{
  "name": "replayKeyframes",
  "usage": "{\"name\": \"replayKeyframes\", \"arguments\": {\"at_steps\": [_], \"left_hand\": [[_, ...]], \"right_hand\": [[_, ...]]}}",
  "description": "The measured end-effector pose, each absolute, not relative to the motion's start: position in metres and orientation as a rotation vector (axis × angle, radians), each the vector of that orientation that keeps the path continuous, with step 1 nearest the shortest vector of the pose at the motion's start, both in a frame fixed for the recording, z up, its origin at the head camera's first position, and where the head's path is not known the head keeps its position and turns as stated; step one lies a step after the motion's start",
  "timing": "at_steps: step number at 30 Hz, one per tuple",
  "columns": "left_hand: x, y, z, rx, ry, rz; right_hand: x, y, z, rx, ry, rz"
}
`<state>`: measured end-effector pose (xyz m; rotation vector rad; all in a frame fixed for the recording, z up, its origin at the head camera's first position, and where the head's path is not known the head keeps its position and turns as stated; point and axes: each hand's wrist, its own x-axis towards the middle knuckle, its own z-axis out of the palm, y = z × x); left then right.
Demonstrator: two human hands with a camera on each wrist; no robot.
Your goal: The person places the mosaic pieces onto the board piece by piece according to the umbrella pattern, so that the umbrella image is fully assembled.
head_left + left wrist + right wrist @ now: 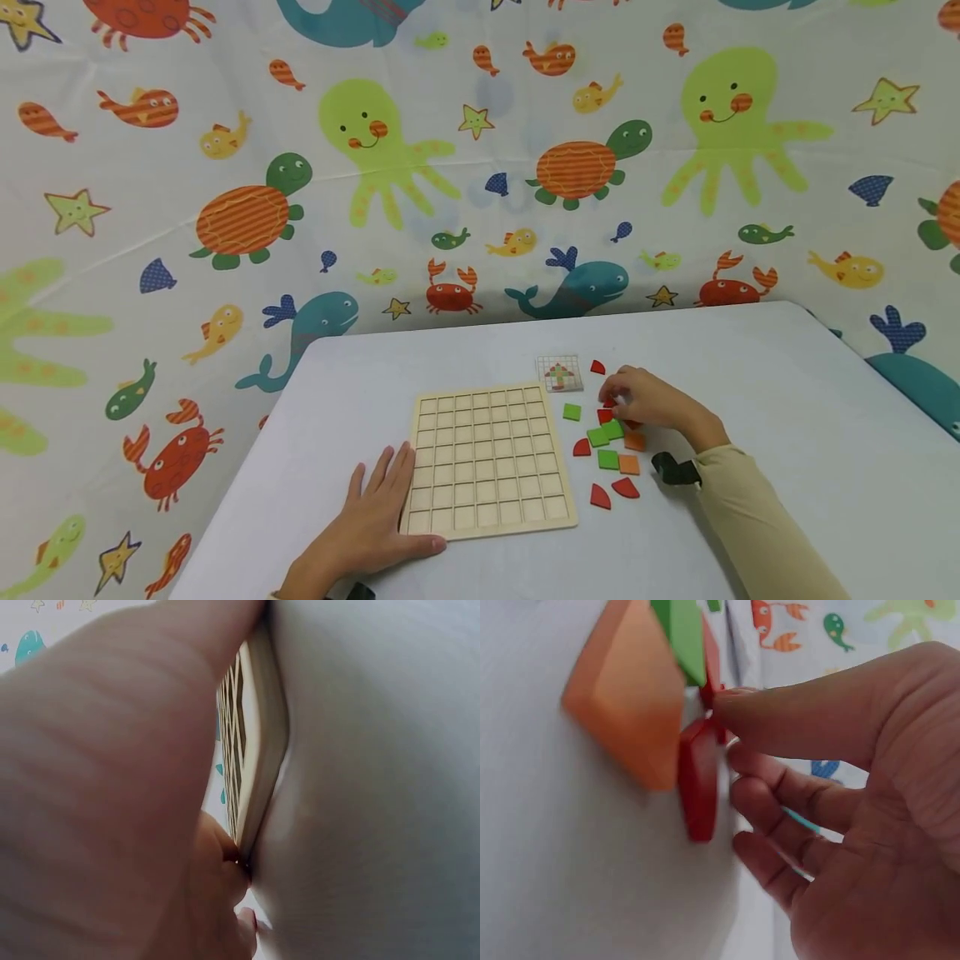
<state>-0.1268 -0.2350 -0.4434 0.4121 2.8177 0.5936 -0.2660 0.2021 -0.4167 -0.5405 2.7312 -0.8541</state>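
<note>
Head: board (485, 452) parallel to table edge (555, 322)

A white cloth (480, 167) printed with sea creatures hangs behind the white table (795, 383).

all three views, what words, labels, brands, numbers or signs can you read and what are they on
No readable text in any view.
Small card: a printed grid with a coloured picture; any lettering is too small to read.
Wooden grid board: none visible.
Loose pieces: plain colours, none visible.
Backdrop cloth: printed sea creatures, no words seen.
Black object by the right wrist: no marking can be made out.
</note>
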Motion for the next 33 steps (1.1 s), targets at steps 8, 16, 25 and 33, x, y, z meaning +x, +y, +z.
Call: {"name": "replayKeyframes", "arguments": {"at_steps": [8, 16, 25, 33], "left_hand": [[-0.1241, -0.2351, -0.4406, 0.389, 2.82, 0.605], [-0.1239, -0.2347, -0.4358, 0.395, 2.821, 0.612], [-0.1244, -0.2331, -0.436, 0.414, 2.814, 0.604], [-0.1211, -0.2345, -0.4436, 0.401, 2.813, 0.615]], "right_hand": [[-0.2721, 0.2015, -0.4172, -0.46, 2.771, -0.868], [-0.2704, 0.2013, -0.4114, -0.218, 2.776, -0.77], [-0.2664, 0.2088, -0.4105, -0.114, 2.786, -0.734], [-0.265, 0.2085, -0.4158, -0.121, 2.789, -0.802]]}}
